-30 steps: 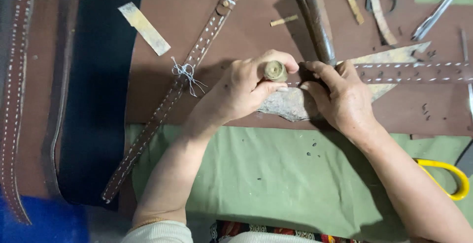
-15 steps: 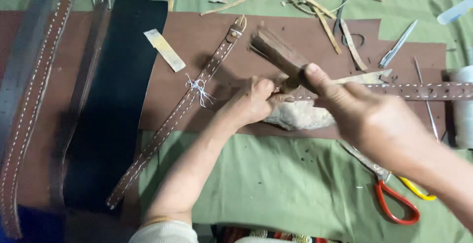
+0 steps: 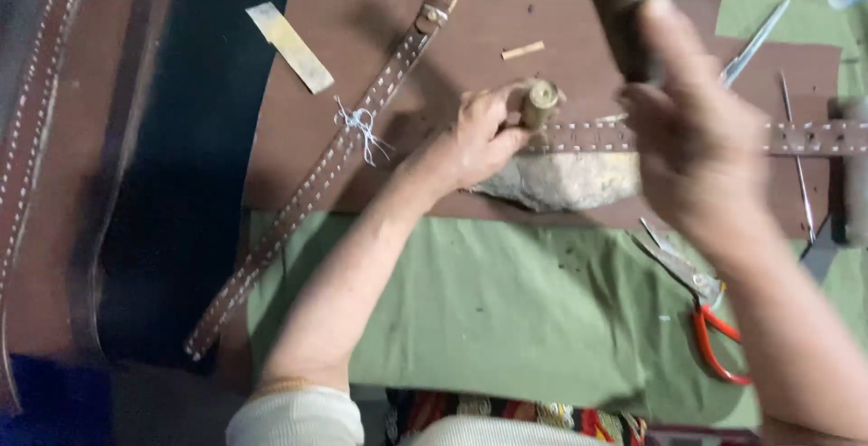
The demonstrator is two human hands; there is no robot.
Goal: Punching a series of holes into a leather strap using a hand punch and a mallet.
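Two hands work a leather strap with a punch and mallet

Two bare hands meet over a brown leather sheet [image 3: 506, 21] laid on green cloth [image 3: 470, 319]. The left hand [image 3: 479, 139] is closed around a short metal punch [image 3: 541, 103], holding it upright with its round top showing above the fingers. The tip of the punch stands on a studded leather strap [image 3: 814, 137] that runs off to the right. Under the strap, just below the left hand, lies a flat pale stone [image 3: 561, 179].

The right hand [image 3: 696, 148] is blurred and raised to the right of the punch, well clear of it. Its fingers are wrapped around the handle of a dark wooden mallet [image 3: 619, 3], whose head points toward the top edge.

A second long stitched strap [image 3: 307, 184] with a buckle lies slanted to the left, a knot of white thread on it. Red-handled scissors [image 3: 705, 319] rest on the cloth near the right forearm.
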